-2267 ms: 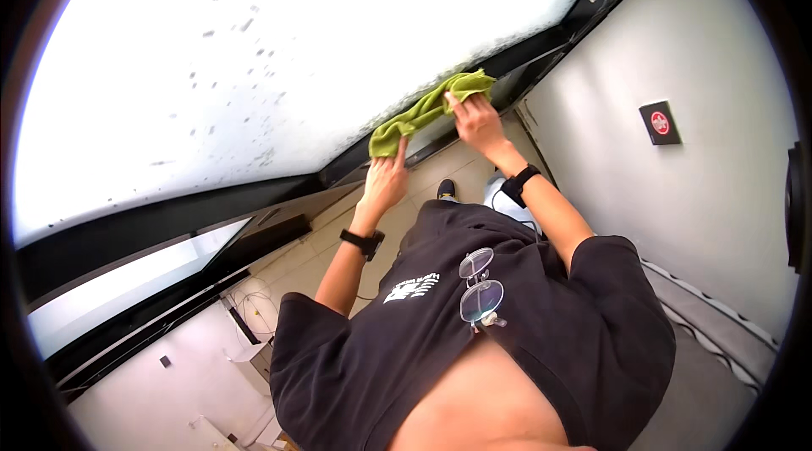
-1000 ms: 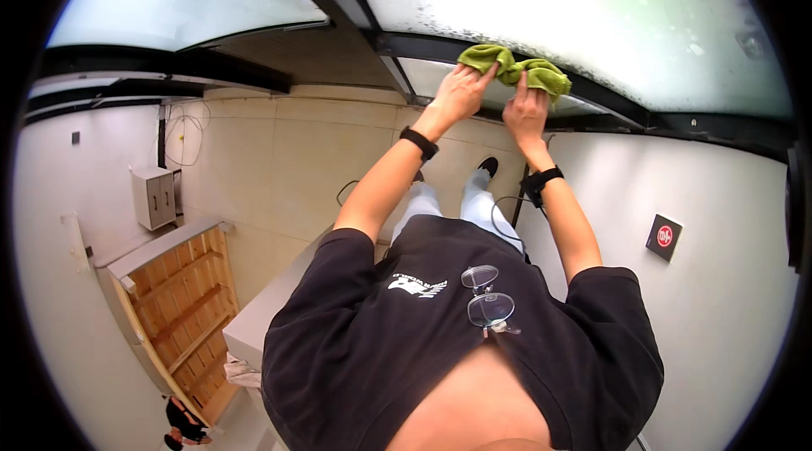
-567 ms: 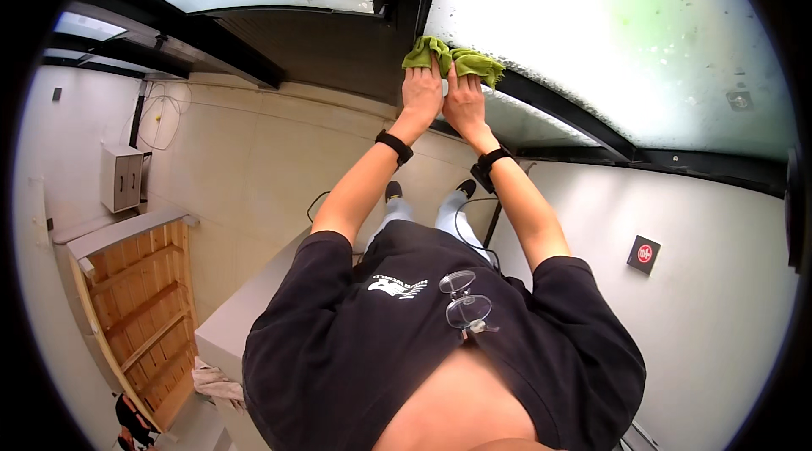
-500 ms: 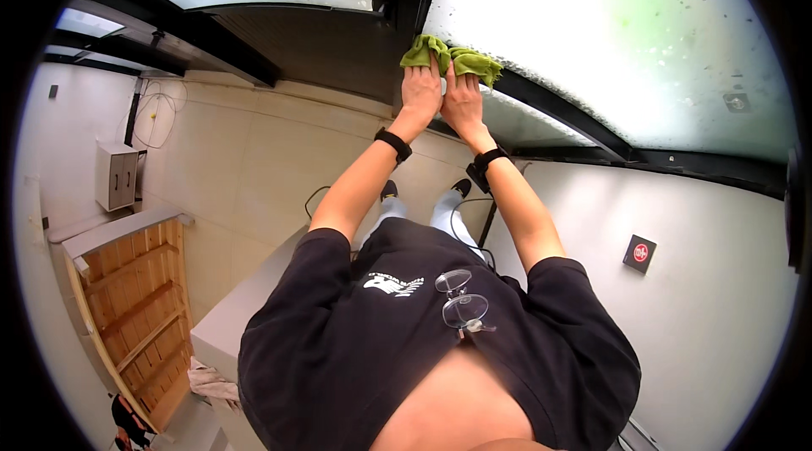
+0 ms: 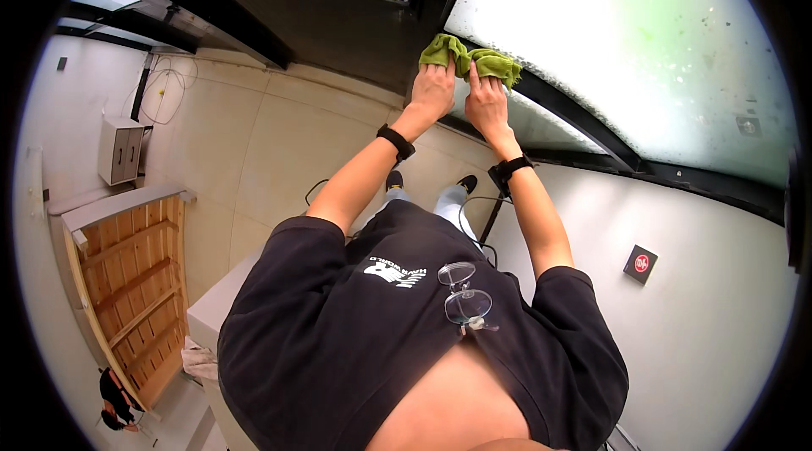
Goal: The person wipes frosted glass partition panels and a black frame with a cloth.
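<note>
A bunched green cloth [image 5: 496, 68] lies against the black window frame, along the lower edge of the frosted pane [image 5: 592, 36]. My left hand [image 5: 433, 91] grips its left part near the frame's corner, with the fingertips partly hidden in the folds. Beside it, my right hand [image 5: 487, 104] grips the right part, the index finger stretched up along the cloth. Both arms reach up and forward, with a black band on each wrist. Dark spots and drops dot the pane.
Below the hands, a lower glass strip [image 5: 550, 121] sits in the black frame. A grey cabinet [image 5: 224, 303] stands by my left side. Farther left are a wooden slatted frame [image 5: 135, 282], a small cabinet [image 5: 120, 151] and another person [image 5: 117, 400]. A black cable [image 5: 474, 239] hangs near my legs.
My hands and the cloth sit farther right in the picture, as does the window frame. My wrists are wider apart. At the lower left, the other person has shifted and leans over more.
</note>
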Tool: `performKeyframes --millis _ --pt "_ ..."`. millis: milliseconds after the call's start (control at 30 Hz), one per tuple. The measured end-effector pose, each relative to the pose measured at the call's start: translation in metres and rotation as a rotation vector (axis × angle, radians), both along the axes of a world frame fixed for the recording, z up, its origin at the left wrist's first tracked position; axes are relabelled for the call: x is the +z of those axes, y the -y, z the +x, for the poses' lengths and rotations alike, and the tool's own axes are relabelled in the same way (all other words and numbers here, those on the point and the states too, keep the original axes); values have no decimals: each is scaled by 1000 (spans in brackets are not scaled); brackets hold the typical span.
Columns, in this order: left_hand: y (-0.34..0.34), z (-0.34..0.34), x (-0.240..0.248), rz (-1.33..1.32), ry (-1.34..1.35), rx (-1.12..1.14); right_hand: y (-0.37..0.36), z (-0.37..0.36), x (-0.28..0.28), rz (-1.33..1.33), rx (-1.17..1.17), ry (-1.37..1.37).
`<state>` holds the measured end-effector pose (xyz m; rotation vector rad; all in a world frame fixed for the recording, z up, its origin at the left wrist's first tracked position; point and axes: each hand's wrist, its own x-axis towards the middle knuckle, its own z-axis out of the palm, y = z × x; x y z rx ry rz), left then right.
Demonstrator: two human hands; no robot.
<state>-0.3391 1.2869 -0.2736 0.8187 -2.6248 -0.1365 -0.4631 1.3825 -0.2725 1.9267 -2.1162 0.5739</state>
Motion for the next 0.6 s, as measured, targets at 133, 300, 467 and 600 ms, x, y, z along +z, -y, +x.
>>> performKeyframes --millis 133,300,467,600 --pt "8 -5 12 102 77 -46 8 2 2 81 -48 39" --pt "8 -5 12 126 88 -28 15 4 0 -19 -77 6" --pt "-1 6 10 112 35 -59 9 8 0 -48 -54 49" --pt "-5 6 12 167 56 -51 2 11 3 -7 -56 81"
